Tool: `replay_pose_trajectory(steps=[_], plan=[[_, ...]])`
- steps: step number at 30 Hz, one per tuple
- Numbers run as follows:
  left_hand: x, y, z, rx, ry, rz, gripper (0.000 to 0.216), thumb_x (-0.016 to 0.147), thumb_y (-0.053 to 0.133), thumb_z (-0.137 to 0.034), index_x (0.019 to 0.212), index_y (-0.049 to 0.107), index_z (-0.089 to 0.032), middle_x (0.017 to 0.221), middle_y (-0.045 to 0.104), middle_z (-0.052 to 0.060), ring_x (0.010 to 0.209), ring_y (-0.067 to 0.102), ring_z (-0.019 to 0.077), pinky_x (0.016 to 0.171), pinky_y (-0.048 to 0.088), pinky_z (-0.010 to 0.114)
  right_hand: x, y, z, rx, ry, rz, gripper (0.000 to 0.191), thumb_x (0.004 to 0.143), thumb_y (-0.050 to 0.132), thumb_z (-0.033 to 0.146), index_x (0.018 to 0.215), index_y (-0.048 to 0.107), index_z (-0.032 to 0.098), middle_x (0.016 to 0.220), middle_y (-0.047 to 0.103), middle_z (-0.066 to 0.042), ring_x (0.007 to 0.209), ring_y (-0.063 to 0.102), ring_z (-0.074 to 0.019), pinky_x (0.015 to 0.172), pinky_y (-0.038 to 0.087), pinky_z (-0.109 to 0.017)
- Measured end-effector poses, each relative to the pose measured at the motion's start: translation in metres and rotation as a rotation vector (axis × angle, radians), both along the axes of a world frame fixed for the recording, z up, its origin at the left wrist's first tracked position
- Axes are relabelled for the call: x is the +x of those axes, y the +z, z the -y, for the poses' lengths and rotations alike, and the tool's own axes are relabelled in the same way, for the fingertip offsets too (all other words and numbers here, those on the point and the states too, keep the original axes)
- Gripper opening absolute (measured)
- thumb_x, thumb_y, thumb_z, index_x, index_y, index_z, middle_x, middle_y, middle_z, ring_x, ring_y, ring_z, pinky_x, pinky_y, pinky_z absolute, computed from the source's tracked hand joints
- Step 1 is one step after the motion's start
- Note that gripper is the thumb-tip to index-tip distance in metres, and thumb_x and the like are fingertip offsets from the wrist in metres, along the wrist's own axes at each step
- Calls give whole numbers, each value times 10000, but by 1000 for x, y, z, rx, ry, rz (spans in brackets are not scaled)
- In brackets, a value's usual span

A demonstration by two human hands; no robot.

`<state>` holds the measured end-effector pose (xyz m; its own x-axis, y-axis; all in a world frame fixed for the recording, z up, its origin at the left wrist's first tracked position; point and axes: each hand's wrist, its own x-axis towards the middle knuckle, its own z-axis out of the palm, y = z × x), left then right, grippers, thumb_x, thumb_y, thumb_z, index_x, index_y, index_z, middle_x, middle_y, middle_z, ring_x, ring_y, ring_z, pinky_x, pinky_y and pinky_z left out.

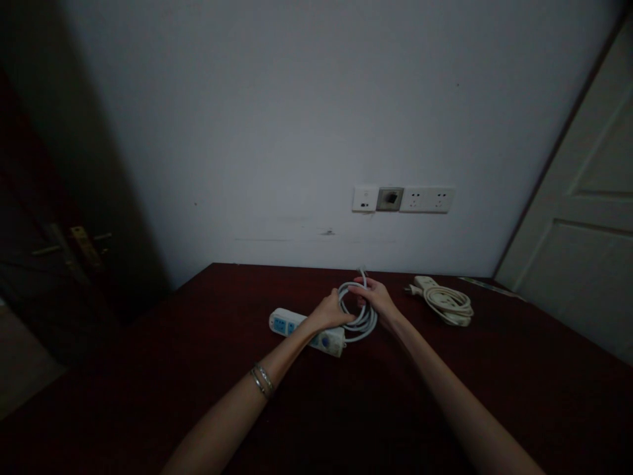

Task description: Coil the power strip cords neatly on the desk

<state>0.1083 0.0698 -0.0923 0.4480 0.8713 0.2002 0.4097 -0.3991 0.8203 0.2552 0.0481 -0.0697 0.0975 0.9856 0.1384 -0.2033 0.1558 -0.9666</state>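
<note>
A white power strip with blue sockets lies on the dark red table. Its white cable is wound into a coil just right of the strip. My left hand is closed on the left side of the coil, above the strip's near end. My right hand is closed on the coil's far right side, with the cable's plug end sticking up past the fingers. Metal bangles circle my left wrist.
A second, cream power strip with its coiled cord lies at the table's back right. Wall sockets sit on the white wall behind. A dark door with a brass handle stands left, a white door right.
</note>
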Motion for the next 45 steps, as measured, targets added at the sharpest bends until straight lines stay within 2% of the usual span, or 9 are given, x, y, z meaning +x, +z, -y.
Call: replay_pose_trajectory(steps=[6,11,19,27,32,36,39,42,45], plan=[[6,5,-4,4,74,168,303,612,615,-106,911,570,-117,841,619,33,745,572,132,664,435,223,0,-1,0,6,52,-76,481,523,784,368,853,492,174,447,414,108,337,289,-17,321,254,-159],[6,6,-6,-328,-37,424,120,665,605,-193,729,602,-91,578,576,3,503,515,94,524,406,216,-1,-2,2,9,107,-56,459,585,746,406,897,512,163,398,377,117,318,257,-21,286,201,-142],[-1,21,4,-661,-258,592,224,647,657,-247,541,486,-147,368,397,-72,352,374,47,486,421,226,-3,-3,2,48,31,-27,464,551,763,437,845,522,171,370,376,119,295,292,-36,280,282,-162],[2,19,14,-663,-366,444,237,564,735,-217,686,557,-121,493,582,6,505,602,150,522,458,239,-4,2,1,74,-108,-10,444,629,653,586,732,495,184,342,375,96,263,292,-42,254,229,-162],[8,17,12,-521,-200,449,244,631,659,-181,849,571,-117,601,605,6,507,607,153,501,455,247,-7,5,4,79,-81,-24,444,618,666,580,701,446,204,322,334,114,250,254,-33,255,181,-154],[3,29,10,-22,37,368,403,622,656,-131,1010,546,-141,800,621,19,661,604,137,640,479,264,-11,6,6,62,-10,-46,441,607,691,552,718,437,209,318,281,137,251,206,-20,266,150,-147],[-6,42,12,322,-38,183,435,659,669,-172,1083,573,-165,961,632,55,867,581,159,812,443,267,-13,4,6,51,32,-45,453,594,701,551,755,456,206,324,308,134,248,220,-24,266,160,-152],[-12,49,13,412,-179,18,299,788,569,-241,1076,627,-184,1005,645,77,940,570,182,880,406,284,-14,2,5,34,64,-50,461,611,673,581,756,449,205,340,335,126,255,240,-25,273,183,-150],[-14,47,10,434,-176,-40,297,841,507,-285,1092,638,-197,983,661,85,910,583,186,866,407,283,-14,1,5,10,85,-58,476,634,628,622,757,445,200,361,359,116,267,266,-28,281,208,-146]])
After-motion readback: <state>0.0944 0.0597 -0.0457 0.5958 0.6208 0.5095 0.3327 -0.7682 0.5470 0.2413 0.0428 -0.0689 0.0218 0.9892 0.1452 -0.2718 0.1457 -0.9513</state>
